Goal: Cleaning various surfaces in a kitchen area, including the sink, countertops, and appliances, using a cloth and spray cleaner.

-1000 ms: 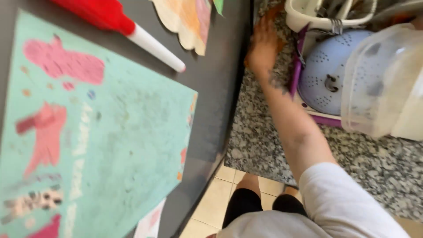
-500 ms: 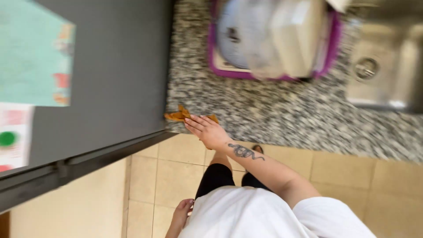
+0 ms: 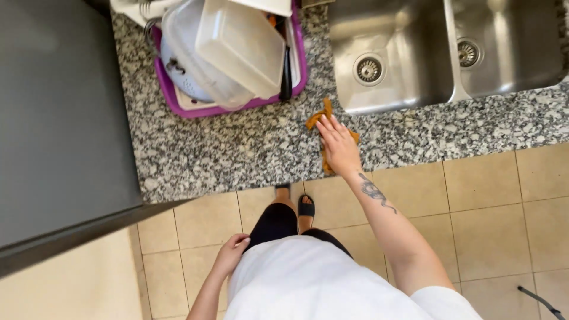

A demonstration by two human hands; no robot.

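Note:
My right hand [image 3: 339, 145] lies flat on an orange cloth [image 3: 314, 118] and presses it onto the speckled granite counter [image 3: 237, 154], just in front of the left sink basin [image 3: 391, 65]. The cloth's ends stick out above and below my palm. A dark tattoo runs along that forearm. My left hand [image 3: 234, 250] rests at my hip against dark shorts, fingers loosely curled, holding nothing.
A purple dish rack [image 3: 172, 98] at the counter's back holds a clear plastic container [image 3: 240, 47] and a pale colander [image 3: 184, 68]. A second sink basin [image 3: 504, 47] lies to the right. A dark grey appliance side [image 3: 59, 118] stands at left. Beige floor tiles [image 3: 486, 207] lie below.
My view swung from the decorated appliance front down to the counter. My right hand slid the orange cloth along the counter from beside the appliance toward the sink.

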